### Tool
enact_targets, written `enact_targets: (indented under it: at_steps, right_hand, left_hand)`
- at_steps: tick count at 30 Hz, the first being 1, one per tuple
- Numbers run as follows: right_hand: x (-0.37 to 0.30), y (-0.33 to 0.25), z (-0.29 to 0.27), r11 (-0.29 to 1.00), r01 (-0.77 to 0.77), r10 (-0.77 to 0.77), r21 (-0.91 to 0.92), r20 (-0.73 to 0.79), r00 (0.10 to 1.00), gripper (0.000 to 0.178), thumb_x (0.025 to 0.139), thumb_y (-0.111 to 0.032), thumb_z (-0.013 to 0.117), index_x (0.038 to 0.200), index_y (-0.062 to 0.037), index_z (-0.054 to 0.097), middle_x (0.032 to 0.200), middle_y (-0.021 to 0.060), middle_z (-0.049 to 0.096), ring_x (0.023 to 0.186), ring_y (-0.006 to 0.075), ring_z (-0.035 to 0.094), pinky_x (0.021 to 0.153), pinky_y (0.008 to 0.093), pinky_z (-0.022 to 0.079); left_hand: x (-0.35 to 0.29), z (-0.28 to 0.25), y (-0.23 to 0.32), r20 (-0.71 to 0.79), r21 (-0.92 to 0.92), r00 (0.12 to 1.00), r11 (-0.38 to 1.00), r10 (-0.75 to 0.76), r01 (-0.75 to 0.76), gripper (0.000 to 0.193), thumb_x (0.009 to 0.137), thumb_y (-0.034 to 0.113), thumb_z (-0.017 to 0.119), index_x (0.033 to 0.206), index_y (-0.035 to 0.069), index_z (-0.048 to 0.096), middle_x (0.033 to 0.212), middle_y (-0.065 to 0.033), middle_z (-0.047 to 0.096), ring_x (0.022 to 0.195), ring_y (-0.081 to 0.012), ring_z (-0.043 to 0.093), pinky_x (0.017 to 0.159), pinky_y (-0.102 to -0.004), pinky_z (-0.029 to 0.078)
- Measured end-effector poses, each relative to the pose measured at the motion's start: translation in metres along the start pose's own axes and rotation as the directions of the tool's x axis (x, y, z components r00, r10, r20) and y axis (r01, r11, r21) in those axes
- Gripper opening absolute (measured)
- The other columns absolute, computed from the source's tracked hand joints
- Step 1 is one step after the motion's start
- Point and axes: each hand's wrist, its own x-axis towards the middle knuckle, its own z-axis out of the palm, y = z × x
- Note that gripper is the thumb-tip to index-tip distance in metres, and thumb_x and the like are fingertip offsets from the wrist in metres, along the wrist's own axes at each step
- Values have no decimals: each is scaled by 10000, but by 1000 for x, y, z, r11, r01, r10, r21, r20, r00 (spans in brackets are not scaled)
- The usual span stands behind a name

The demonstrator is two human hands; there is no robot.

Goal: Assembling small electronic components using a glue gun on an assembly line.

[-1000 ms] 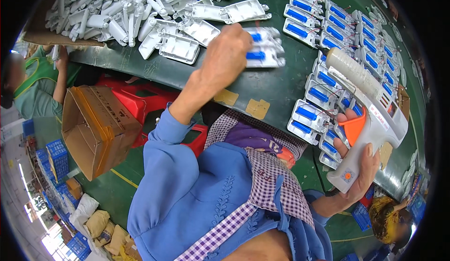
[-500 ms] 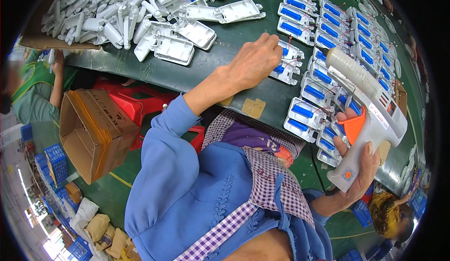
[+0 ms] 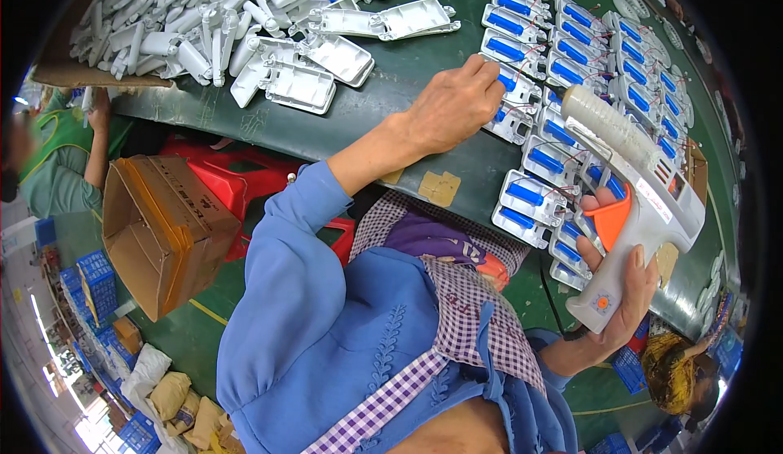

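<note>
My left hand (image 3: 458, 105) is closed, its fingertips bent down at the left edge of a white plastic casing (image 3: 528, 88) with a blue battery in it. Whatever those fingers pinch is hidden behind them. Just below lies another such casing (image 3: 514, 128), partly covered by the hand. In my right hand (image 3: 632, 299) is a grey-white glue gun (image 3: 632, 254) with an orange trigger (image 3: 612, 219), fingers wrapped round its handle. Its thick whitish front end (image 3: 608, 118) points up and left over the rows of casings.
Several casings with blue batteries (image 3: 571, 46) stand in rows on the green table (image 3: 400, 70). Loose white plastic parts (image 3: 188, 30) are heaped at the far left. Beside the table are an open cardboard box (image 3: 175, 225) and red stools (image 3: 220, 181). A co-worker (image 3: 65, 144) is at the left.
The two casings by my left hand have shifted right, toward the neighbouring row. My left hand has moved slightly right and down. The glue gun has moved slightly left.
</note>
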Motion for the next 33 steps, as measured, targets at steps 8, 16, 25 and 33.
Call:
enact_targets:
  at_steps: [8,16,25,33]
  right_hand:
    - [1,1,0,1000,-19,19,10,-5,1000,500,940,-104,434,1349,147,293,1238,360,482,1125,424,551,759,423,610]
    - [0,5,1,999,-36,37,39,-16,999,494,939,-99,437,1347,146,303,1221,358,497,1102,420,568,746,432,612]
    - [0,5,2,997,-46,47,64,-17,999,499,933,-105,450,1339,150,312,1209,357,505,1095,416,575,739,438,612]
    - [-2,6,1,995,-45,45,90,1,999,497,928,-93,462,1336,152,316,1213,358,502,1092,415,577,743,436,612]
  left_hand:
    - [6,8,-5,-62,54,998,999,6,-3,164,711,0,598,868,-38,567,935,-124,520,882,-257,546,651,-322,530]
    - [11,9,-9,39,-5,995,996,-87,88,222,671,-64,616,883,-19,567,947,-119,529,904,-262,557,671,-349,534]
    - [16,6,-7,162,-32,975,987,-151,158,172,687,-63,627,849,-27,581,953,-132,546,927,-276,561,730,-368,529]
    - [15,4,-6,185,-31,971,986,-154,162,155,690,-67,613,835,-21,583,946,-131,548,920,-288,563,744,-380,524]
